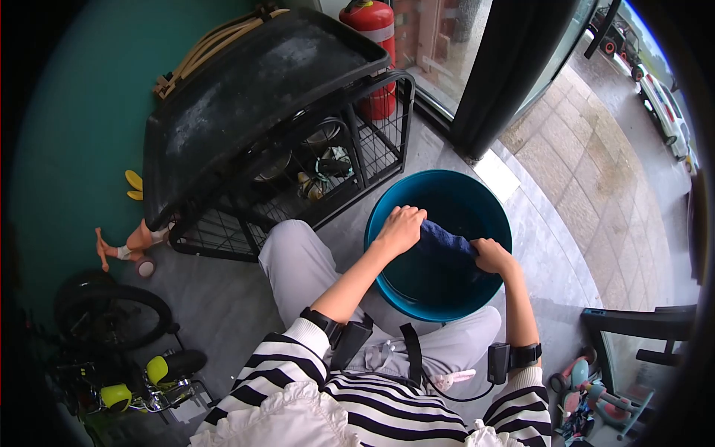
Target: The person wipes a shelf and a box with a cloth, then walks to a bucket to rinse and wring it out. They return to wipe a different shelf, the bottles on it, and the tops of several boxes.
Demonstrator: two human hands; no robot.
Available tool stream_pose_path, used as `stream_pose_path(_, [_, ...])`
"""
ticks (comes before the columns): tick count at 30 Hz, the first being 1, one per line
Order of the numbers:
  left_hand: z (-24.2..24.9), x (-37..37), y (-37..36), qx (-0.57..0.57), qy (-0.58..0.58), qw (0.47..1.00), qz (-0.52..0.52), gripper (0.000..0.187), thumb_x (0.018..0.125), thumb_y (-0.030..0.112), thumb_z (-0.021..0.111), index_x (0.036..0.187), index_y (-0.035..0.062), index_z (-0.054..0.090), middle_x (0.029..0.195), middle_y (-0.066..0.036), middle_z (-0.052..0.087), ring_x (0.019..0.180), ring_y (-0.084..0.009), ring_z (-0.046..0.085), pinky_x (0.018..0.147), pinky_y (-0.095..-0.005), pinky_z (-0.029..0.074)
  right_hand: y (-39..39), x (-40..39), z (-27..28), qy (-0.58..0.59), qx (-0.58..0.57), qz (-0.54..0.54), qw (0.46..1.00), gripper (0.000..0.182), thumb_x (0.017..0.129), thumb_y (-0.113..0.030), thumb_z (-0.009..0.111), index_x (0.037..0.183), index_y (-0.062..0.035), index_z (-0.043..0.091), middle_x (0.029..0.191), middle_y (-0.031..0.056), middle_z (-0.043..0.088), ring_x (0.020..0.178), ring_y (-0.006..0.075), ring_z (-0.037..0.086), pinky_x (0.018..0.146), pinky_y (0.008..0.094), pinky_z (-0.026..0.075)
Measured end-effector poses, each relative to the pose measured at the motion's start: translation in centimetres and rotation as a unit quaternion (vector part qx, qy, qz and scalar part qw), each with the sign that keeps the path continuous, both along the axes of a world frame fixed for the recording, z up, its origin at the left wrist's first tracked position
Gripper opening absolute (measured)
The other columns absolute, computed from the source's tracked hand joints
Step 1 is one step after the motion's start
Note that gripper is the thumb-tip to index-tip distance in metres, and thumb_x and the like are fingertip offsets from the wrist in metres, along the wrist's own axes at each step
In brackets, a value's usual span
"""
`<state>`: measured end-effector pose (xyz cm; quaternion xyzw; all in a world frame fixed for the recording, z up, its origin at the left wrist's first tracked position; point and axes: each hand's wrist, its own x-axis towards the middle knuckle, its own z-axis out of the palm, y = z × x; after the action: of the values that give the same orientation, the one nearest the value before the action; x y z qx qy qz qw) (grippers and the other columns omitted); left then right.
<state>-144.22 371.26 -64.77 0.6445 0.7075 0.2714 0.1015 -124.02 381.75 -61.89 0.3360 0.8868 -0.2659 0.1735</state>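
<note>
A dark blue cloth [447, 240] is stretched, bunched up lengthwise, between my two hands. My left hand [402, 228] is closed around its left end, knuckles up. At the other end my right hand [493, 257] grips it, a little lower in the view. Both hands are over a round teal tub [378, 195], which stands on the floor between my knees. Dark liquid shows in the tub below the cloth.
A black wire cage [408, 119] with a black tray [261, 82] on top stands ahead to the left, a red fire extinguisher [378, 45] behind it. A glass door opens onto paving at right. A small bike [112, 320] is at lower left, a toy scooter [596, 398] at lower right.
</note>
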Motion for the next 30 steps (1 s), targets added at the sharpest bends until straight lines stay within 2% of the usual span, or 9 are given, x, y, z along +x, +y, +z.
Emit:
stream_pose_path(6, [1.3,-0.1,-0.7,-0.073,0.043,0.996,-0.039,0.029,0.066,0.028,0.052,0.082,0.0049,0.052,0.078,-0.011,0.053,0.082,-0.0229,0.048,0.075,-0.0326,0.034,0.5,-0.1,1.5,-0.006,-0.086,-0.049,0.995,0.034,0.063,-0.023,0.06,0.091,-0.0047,0.058,0.08,0.0157,0.058,0.078,0.0295,0.055,0.071,0.0353,0.044])
stream_pose_path(8, [1.3,0.1,-0.7,-0.076,0.057,0.994,-0.045,0.038,0.061,0.034,0.058,0.085,0.0051,0.052,0.077,-0.01,0.056,0.079,-0.0226,0.051,0.075,-0.0317,0.033,0.1,-0.5,2.4,-0.049,-0.001,0.037,0.998,0.045,0.056,-0.037,0.066,0.089,-0.0058,0.059,0.077,0.0146,0.059,0.075,0.0281,0.056,0.069,0.0348,0.045])
stream_pose_path(10, [1.5,0.1,-0.6,-0.204,-0.002,0.975,-0.085,0.037,0.061,0.033,0.061,0.086,0.0068,0.053,0.07,-0.009,0.058,0.072,-0.024,0.054,0.073,-0.0322,0.036,0.2,-0.7,2.5,-0.052,0.031,0.03,0.998,0.042,0.053,-0.033,0.068,0.085,-0.0067,0.06,0.075,0.0139,0.059,0.073,0.0271,0.057,0.067,0.0341,0.045])
stream_pose_path(15, [0.0,0.3,-0.8,-0.184,0.047,0.979,-0.069,0.017,0.057,0.005,0.051,0.072,0.0079,0.058,0.065,-0.013,0.057,0.069,-0.0273,0.055,0.07,-0.0362,0.04,0.6,-0.8,0.3,-0.04,0.112,0.041,0.992,0.026,0.056,-0.024,0.064,0.077,-0.0083,0.061,0.072,0.0103,0.058,0.075,0.0261,0.055,0.07,0.0355,0.042])
stream_pose_path(22, [-0.2,0.0,-1.4,-0.24,0.064,0.968,-0.041,0.03,0.058,0.033,0.057,0.07,0.0048,0.056,0.072,-0.013,0.057,0.076,-0.0257,0.054,0.071,-0.0341,0.036,1.9,-0.2,-0.8,0.096,0.097,0.113,0.984,0.026,0.065,-0.025,0.06,0.077,-0.0023,0.059,0.077,0.0115,0.058,0.084,0.0272,0.052,0.072,0.0362,0.04])
stream_pose_path(23, [-0.3,0.0,-1.5,-0.242,0.077,0.967,-0.033,0.037,0.054,0.038,0.06,0.068,0.0037,0.057,0.074,-0.013,0.057,0.078,-0.025,0.053,0.072,-0.0334,0.035,1.9,-0.6,-0.1,0.058,-0.022,0.06,0.996,0.03,0.063,-0.027,0.062,0.079,-0.0016,0.059,0.078,0.0133,0.058,0.08,0.0277,0.053,0.07,0.0354,0.042])
stream_pose_path(24, [-0.4,0.0,-1.5,-0.242,0.077,0.966,-0.035,0.037,0.054,0.038,0.06,0.068,0.0037,0.057,0.074,-0.013,0.057,0.078,-0.025,0.053,0.072,-0.0334,0.035,1.9,-0.9,0.4,0.021,-0.141,0.005,0.99,0.035,0.062,-0.03,0.063,0.081,-0.0008,0.059,0.078,0.0152,0.058,0.077,0.0281,0.055,0.068,0.0346,0.043])
stream_pose_path(28, [0.4,-0.1,-1.4,-0.28,0.097,0.955,-0.03,0.026,0.054,0.03,0.06,0.062,0.0049,0.058,0.071,-0.012,0.057,0.076,-0.0253,0.054,0.07,-0.0329,0.035,1.7,-1.1,1.4,0.062,-0.085,0.025,0.994,0.045,0.056,-0.035,0.067,0.083,-0.0002,0.058,0.078,0.0165,0.058,0.072,0.0276,0.057,0.065,0.0325,0.045])
stream_pose_path(30, [-0.8,-0.2,-1.4,-0.265,0.136,0.955,0.006,0.022,0.057,0.027,0.059,0.06,0.0052,0.058,0.069,-0.012,0.057,0.074,-0.0253,0.054,0.068,-0.0333,0.035,1.7,-1.4,2.5,-0.025,-0.096,0.011,0.995,0.052,0.05,-0.037,0.07,0.084,0.0,0.058,0.075,0.0146,0.059,0.074,0.0261,0.057,0.068,0.0305,0.045])
